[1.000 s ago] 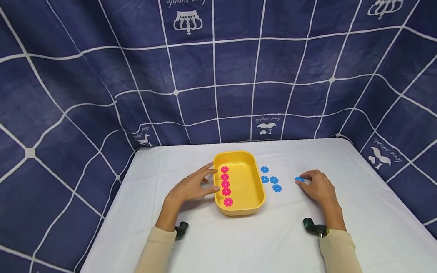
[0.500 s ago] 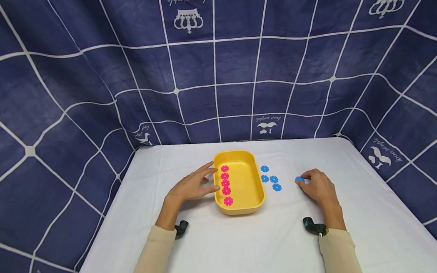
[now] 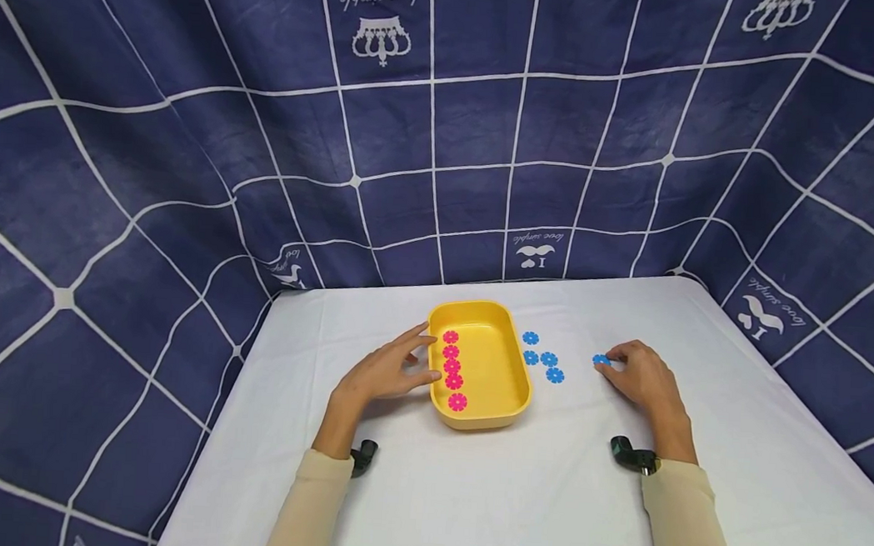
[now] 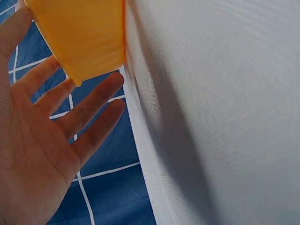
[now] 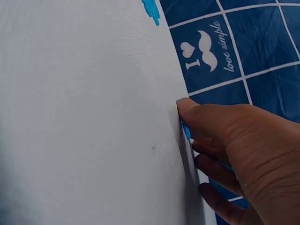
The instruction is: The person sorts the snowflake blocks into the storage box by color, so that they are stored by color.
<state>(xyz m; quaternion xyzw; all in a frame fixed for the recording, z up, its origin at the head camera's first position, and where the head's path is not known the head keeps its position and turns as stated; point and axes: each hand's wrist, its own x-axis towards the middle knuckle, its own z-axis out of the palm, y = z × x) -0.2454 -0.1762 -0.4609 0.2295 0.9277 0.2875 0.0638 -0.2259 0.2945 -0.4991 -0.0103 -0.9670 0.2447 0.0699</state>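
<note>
My right hand [image 3: 644, 379] is low over the white table, thumb and fingertips pinching a blue interlocking disc [image 3: 601, 361] with a notched edge. In the right wrist view a sliver of that blue disc [image 5: 187, 131] shows below the thumb; the hand hides the rest. At the left rim of a yellow tray [image 3: 519, 368] is my left hand [image 3: 381, 376], its fingers spread and relaxed. The left wrist view has the fingertips right by the outer wall of the tray [image 4: 86, 37]. Several pink interlocking discs [image 3: 457, 402] line the tray's left side.
Between the tray and my right hand, several other blue discs [image 3: 548, 359] lie loosely grouped on the white cloth [image 3: 513, 495]. A navy curtain [image 3: 476, 125] with white grid lines rises behind the table and at both sides.
Both hands keep nearly the same places, the right still at the blue disc. The whole scene shifts very slightly in the head view.
</note>
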